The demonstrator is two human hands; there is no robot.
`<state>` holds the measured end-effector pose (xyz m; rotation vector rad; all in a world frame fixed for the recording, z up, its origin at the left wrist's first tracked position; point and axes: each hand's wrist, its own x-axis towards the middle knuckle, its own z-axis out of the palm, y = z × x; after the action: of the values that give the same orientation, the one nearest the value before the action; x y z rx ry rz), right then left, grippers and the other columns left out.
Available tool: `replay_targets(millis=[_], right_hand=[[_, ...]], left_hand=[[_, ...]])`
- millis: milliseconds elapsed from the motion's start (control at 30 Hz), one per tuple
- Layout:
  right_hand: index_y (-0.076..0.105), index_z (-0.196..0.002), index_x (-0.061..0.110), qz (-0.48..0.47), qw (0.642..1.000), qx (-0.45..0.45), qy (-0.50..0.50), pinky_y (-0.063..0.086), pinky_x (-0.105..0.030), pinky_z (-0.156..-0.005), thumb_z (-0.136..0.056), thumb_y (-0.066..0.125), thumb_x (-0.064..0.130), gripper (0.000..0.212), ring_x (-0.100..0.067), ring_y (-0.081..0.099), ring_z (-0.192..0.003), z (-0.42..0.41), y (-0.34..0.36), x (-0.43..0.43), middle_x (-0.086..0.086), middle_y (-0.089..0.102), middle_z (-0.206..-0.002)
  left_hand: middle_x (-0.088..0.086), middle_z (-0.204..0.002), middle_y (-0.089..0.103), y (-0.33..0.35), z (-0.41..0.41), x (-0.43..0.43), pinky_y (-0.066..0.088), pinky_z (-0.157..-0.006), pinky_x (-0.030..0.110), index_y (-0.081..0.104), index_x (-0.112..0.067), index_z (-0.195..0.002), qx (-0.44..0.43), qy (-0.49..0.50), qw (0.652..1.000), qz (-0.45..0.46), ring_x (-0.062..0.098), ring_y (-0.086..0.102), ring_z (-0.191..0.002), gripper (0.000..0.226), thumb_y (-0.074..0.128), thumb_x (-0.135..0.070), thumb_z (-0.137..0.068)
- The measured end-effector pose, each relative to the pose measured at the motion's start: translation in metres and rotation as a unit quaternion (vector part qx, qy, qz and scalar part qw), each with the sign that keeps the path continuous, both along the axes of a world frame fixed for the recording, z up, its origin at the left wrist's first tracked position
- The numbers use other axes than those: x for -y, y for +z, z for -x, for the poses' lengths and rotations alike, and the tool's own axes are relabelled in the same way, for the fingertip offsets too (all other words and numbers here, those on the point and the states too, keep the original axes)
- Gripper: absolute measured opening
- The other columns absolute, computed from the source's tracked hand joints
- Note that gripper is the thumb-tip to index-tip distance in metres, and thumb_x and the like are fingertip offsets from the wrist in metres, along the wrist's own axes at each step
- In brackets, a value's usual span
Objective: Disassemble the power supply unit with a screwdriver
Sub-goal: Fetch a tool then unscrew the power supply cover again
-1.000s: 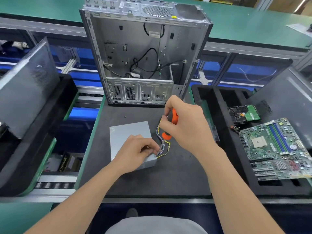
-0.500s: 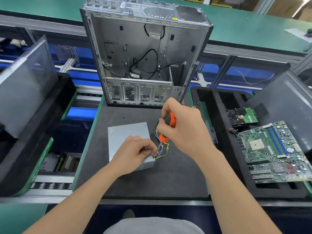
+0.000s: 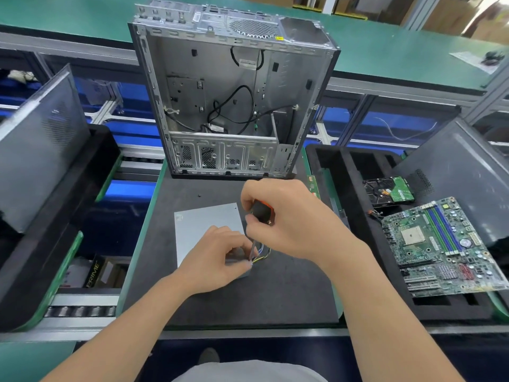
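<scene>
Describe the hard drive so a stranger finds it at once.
Start at the black foam tray right of the open computer case. The hard drive lies in it, just beyond the motherboard. Unlike that, it is small, black-bodied, only partly green.

The power supply unit [image 3: 203, 227], a plain grey metal box, is laid flat on the dark mat [image 3: 275, 293], with coloured wires [image 3: 264, 253] emerging at its near right corner. The screwdriver [image 3: 263, 212], orange and black in the handle, is held tilted, its shaft pointed down at that corner
</scene>
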<state>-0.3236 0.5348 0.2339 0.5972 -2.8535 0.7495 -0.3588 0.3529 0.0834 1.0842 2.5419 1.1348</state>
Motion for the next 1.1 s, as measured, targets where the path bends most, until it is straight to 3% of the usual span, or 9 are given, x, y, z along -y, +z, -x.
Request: replay_targets(millis=[133, 300, 433, 600, 733, 767, 833, 933, 1100], right_hand=[[0.057, -0.079, 0.021, -0.079, 0.988, 0.013, -0.134, 0.052, -0.036, -0.061, -0.099, 0.056, 0.051, 0.037, -0.025, 0.06, -0.073, 0.004, 0.004, 0.008, 0.003, 0.061, -0.067], [0.06, -0.097, 0.028, -0.02, 0.994, 0.099, -0.038, 0.056, -0.04, -0.067, -0.097, 0.065, 0.026, 0.006, -0.01, 0.06, -0.073, 0.005, 0.017, 0.008, 0.008, 0.064, -0.07], [0.049, -0.104, 0.032, -0.006, 0.991, 0.127, 0.042, 0.052, -0.038, -0.072, -0.087, 0.066, 0.011, 0.032, -0.012, 0.054, -0.086, 0.003, 0.02, 0.009, 0.01, 0.057, -0.09], [0.056, -0.09, 0.028, -0.006, 0.987, 0.129, 0.094, 0.051, -0.04, -0.067, -0.076, 0.066, 0.005, 0.029, -0.016, 0.057, -0.078, -0.003, 0.029, 0.008, 0.007, 0.061, -0.08], [0.052, -0.084, 0.031, -0.12, 0.986, 0.094, -0.064, 0.047, -0.035, -0.062, -0.083, 0.062, 0.027, 0.011, -0.019, 0.06, -0.081, -0.007, 0.029, 0.017, 0.01, 0.063, -0.08], [0.049, -0.085, 0.03, -0.149, 0.977, 0.081, -0.133, 0.044, -0.034, -0.062, -0.09, 0.06, 0.038, 0.014, -0.024, 0.06, -0.081, -0.007, 0.026, 0.022, 0.008, 0.06, -0.081], [0.04, -0.078, 0.023, -0.206, 0.942, 0.081, -0.253, 0.035, -0.035, -0.059, -0.1, 0.049, 0.061, 0.045, -0.029, 0.05, -0.073, -0.005, 0.02, 0.032, 0.001, 0.044, -0.074], [0.027, -0.07, 0.02, -0.224, 0.917, 0.077, -0.32, 0.033, -0.034, -0.061, -0.1, 0.042, 0.07, 0.06, -0.03, 0.043, -0.07, 0.001, 0.019, 0.036, 0.001, 0.03, -0.069], [0.057, -0.085, 0.027, -0.12, 0.973, 0.129, -0.149, 0.055, -0.039, -0.072, -0.1, 0.062, 0.038, 0.019, -0.025, 0.062, -0.081, 0.006, 0.029, 0.02, 0.004, 0.062, -0.077]], left_hand=[[-0.024, -0.079, 0.061, -0.005, -0.001, -0.003, 0.037, -0.084, 0.024, 0.069, -0.038, -0.092, -0.011, 0.007, 1.0, 0.005, 0.003, 0.053, -0.085, 0.008, 0.073, -0.04, -0.086], [-0.029, -0.083, 0.061, -0.008, -0.002, -0.001, 0.036, -0.083, 0.017, 0.068, -0.039, -0.093, -0.006, 0.014, 1.0, 0.008, 0.003, 0.054, -0.088, 0.006, 0.074, -0.039, -0.092], [-0.028, -0.075, 0.056, -0.006, -0.005, -0.002, 0.035, -0.08, 0.013, 0.07, -0.037, -0.093, -0.005, 0.027, 0.999, 0.016, 0.0, 0.05, -0.092, 0.005, 0.074, -0.035, -0.091], [-0.022, -0.078, 0.054, -0.005, -0.009, -0.004, 0.034, -0.077, 0.008, 0.064, -0.033, -0.089, -0.013, 0.025, 0.999, 0.021, -0.007, 0.044, -0.098, 0.01, 0.072, -0.03, -0.093], [-0.021, -0.082, 0.056, -0.008, -0.01, -0.005, 0.041, -0.074, 0.013, 0.061, -0.036, -0.089, 0.007, 0.036, 0.999, 0.028, -0.001, 0.047, -0.099, 0.009, 0.068, -0.036, -0.095], [-0.021, -0.082, 0.057, -0.009, -0.009, -0.005, 0.043, -0.074, 0.015, 0.063, -0.035, -0.09, 0.007, 0.037, 0.999, 0.027, 0.001, 0.048, -0.098, 0.006, 0.067, -0.036, -0.095], [-0.02, -0.083, 0.058, -0.012, -0.009, -0.006, 0.045, -0.075, 0.018, 0.067, -0.033, -0.093, 0.005, 0.034, 0.999, 0.019, 0.003, 0.049, -0.096, 0.003, 0.068, -0.035, -0.095], [-0.023, -0.083, 0.057, -0.013, -0.007, -0.005, 0.045, -0.075, 0.017, 0.068, -0.034, -0.095, 0.007, 0.025, 1.0, 0.014, 0.002, 0.05, -0.096, 0.001, 0.069, -0.035, -0.095], [-0.022, -0.083, 0.059, -0.013, -0.004, -0.003, 0.045, -0.076, 0.018, 0.065, -0.04, -0.092, 0.021, 0.014, 1.0, 0.006, 0.003, 0.051, -0.095, 0.004, 0.069, -0.04, -0.095]])
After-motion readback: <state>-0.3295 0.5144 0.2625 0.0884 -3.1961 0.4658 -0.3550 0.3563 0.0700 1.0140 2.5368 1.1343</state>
